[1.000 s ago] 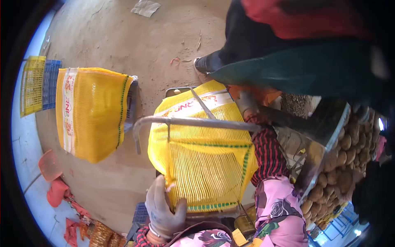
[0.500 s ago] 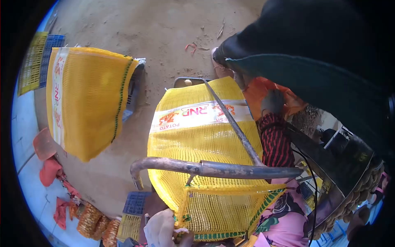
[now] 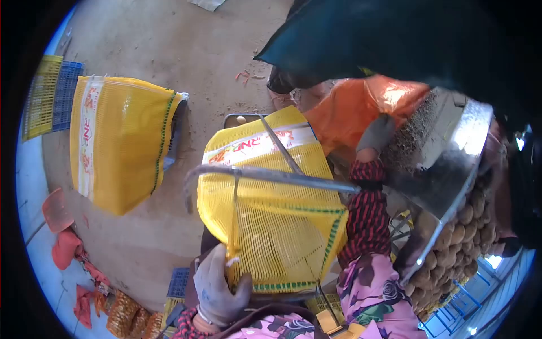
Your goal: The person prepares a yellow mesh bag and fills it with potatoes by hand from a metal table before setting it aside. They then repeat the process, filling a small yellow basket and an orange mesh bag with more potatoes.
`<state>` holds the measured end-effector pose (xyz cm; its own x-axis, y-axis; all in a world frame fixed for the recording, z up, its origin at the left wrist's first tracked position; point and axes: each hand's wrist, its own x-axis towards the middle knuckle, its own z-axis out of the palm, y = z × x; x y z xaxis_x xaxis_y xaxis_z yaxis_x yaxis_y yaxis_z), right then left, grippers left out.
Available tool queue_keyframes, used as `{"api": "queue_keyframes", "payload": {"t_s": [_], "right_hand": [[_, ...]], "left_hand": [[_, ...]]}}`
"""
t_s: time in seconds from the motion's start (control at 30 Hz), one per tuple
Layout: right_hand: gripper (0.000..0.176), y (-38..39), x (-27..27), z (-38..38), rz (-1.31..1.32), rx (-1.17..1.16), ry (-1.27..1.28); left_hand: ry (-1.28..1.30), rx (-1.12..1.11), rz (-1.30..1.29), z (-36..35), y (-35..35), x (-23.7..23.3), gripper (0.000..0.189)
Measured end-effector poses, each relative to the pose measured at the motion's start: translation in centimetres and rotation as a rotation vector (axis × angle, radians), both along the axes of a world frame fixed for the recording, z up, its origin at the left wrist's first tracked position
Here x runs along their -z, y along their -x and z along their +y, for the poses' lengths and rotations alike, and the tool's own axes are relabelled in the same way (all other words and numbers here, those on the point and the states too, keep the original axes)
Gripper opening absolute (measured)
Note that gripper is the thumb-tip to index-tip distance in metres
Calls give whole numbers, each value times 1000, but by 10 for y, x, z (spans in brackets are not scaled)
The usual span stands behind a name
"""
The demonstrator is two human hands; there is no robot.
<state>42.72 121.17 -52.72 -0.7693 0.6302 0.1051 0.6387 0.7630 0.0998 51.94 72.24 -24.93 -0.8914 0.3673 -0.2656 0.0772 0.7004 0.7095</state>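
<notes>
My gloved left hand [image 3: 220,289] is closed on the near-left edge of a yellow mesh potato bag [image 3: 265,195], its thumb pointing up at the bag's mouth. Printed with a white and red label, the bag hangs over a bent metal pipe frame [image 3: 293,178], with its green-stitched mouth towards me. My gloved right hand [image 3: 377,135] reaches past the pipe's right end and overlaps an orange sheet [image 3: 341,110]. The fingers of that hand are turned away and blurred, so I cannot tell whether they grip the sheet.
Another yellow mesh bag [image 3: 121,147] stands at left. A metal chute [image 3: 471,133] and heaped potatoes [image 3: 451,243] are at right. A person in a green apron [image 3: 361,42] stands opposite. Plastic crates [image 3: 68,96] and filled mesh sacks [image 3: 124,313] lie along the left.
The view has shifted, showing more of the potatoes and chute. The bag's mouth now lies flatter, my left hand still at its edge. More of the orange sheet shows beyond my right hand.
</notes>
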Motion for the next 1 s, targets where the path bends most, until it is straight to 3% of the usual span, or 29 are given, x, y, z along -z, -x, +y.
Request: {"api": "queue_keyframes", "payload": {"t_s": [0.07,0.13,0.23,0.27,0.33,0.43,0.57,0.67,0.77,0.8,0.87,0.9,0.97,1.0], "right_hand": [[20,1,-64,-22,4,-40,-38],[21,19,-110,-35,346,100,218],[24,33,-132,-63,830,304,654],[24,26,-129,-65,831,321,646],[20,41,-133,-63,992,102,500],[21,39,-186,-75,920,-27,687],[21,38,-201,-79,898,-112,569],[22,-2,-206,-101,562,-75,553],[19,-42,-262,-146,760,-283,438],[19,-67,-266,-162,744,-253,432],[17,-112,-269,-185,562,429,935],[17,-124,-263,-181,585,413,923],[19,-149,-257,-177,883,265,861],[20,-160,-262,-179,601,182,701]], "left_hand": [[-41,2,50,-1,-5,-2,71],[-86,-9,46,-2,-6,0,72],[-71,21,69,-4,-4,-6,73],[-77,27,79,-5,-7,-6,73],[-109,23,126,-5,-7,2,73],[-59,44,147,-3,-5,-5,73],[-134,2,137,-5,-3,-1,72],[-66,23,139,-4,-6,-5,72],[-95,56,165,-9,-2,-1,70],[-97,81,142,-10,-7,-2,70],[-124,17,78,-5,-7,-3,69],[-143,18,101,-5,-2,-1,69],[-144,30,103,-9,-3,0,70],[-136,59,73,-14,-14,-4,70]]}}
